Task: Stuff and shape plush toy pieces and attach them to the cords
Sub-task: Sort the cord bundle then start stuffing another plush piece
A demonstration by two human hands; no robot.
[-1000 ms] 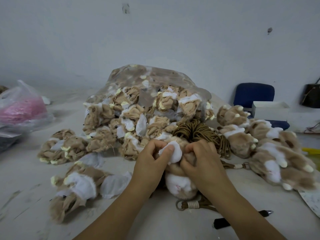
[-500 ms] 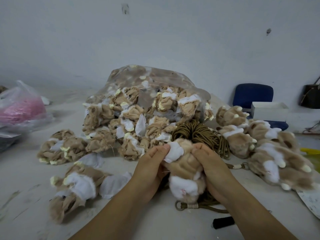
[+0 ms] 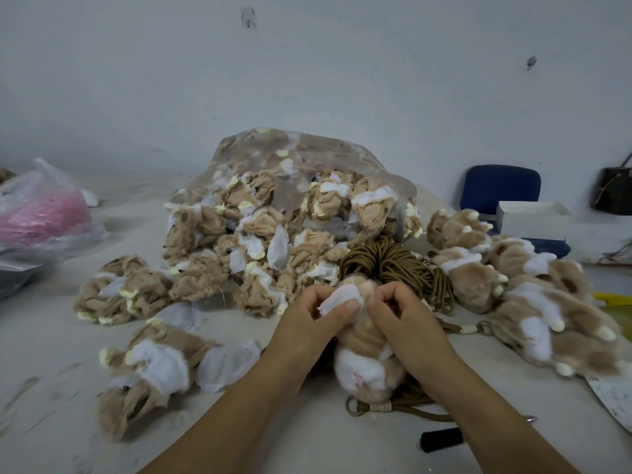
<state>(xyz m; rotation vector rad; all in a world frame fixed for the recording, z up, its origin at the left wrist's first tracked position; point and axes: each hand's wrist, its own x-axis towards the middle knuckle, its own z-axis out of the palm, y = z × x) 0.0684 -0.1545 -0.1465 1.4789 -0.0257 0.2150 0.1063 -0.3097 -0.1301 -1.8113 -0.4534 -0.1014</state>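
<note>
Pale table (image 3: 51, 354) with clear bag (image 3: 290, 159), loose plush skins (image 3: 150, 374), brown cords (image 3: 386, 265), stuffed toys (image 3: 533, 302)

Top of plush piece (image 3: 367, 367) covered by fingers of left hand (image 3: 307, 330) and right hand (image 3: 407, 326); opening not visible. Lower part of cord bundle (image 3: 386, 261) hidden behind hands and plush. Black tool (image 3: 441, 439) at lower right mostly blocked by right forearm. Pink-filled bag (image 3: 41, 217) cut by left edge, dark bag (image 3: 615, 189) and printed sheet (image 3: 615, 401) cut by right edge; print too small to be read.
</note>
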